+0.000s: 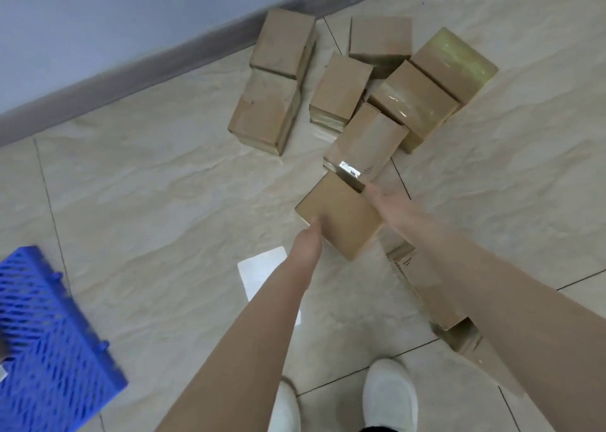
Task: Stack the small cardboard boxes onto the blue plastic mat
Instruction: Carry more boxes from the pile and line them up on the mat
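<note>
Left hand (310, 241): I have it on the near-left edge of the held box (341, 215). The thumb lies over the top face and the fingers are hidden under the box, so it is gripping.

Right hand (390, 207): It lies against the box's right side, with the fingertips reaching the far-right corner. The picture is blurred there, so I cannot tell whether those fingers are curled round the edge or pressed flat.

Held box: A plain brown carton between my two hands, top face towards me and turned at an angle.

Taped box (367, 139): Just beyond my right fingertips. A shiny strip of tape shows on its near end, close against the held box's far corner.

Pile of boxes (423, 93): Further out past both hands. Several cartons lean against one another, some wrapped in clear tape.

Wall stack (272, 80): Beyond and left of my left hand. Two cartons stand end to end beside the grey skirting (131, 74).

Boxes under forearm (423, 287): Beneath my right forearm, partly hidden by it.

Blue mat (49, 343): Well apart from both hands, far to the left of my left arm. It lies flat on the tiled floor (164, 185), cut off by the picture's edge, with no carton on the part I can see.

Shoes (390, 392): White, below my arms, at the near edge.
</note>
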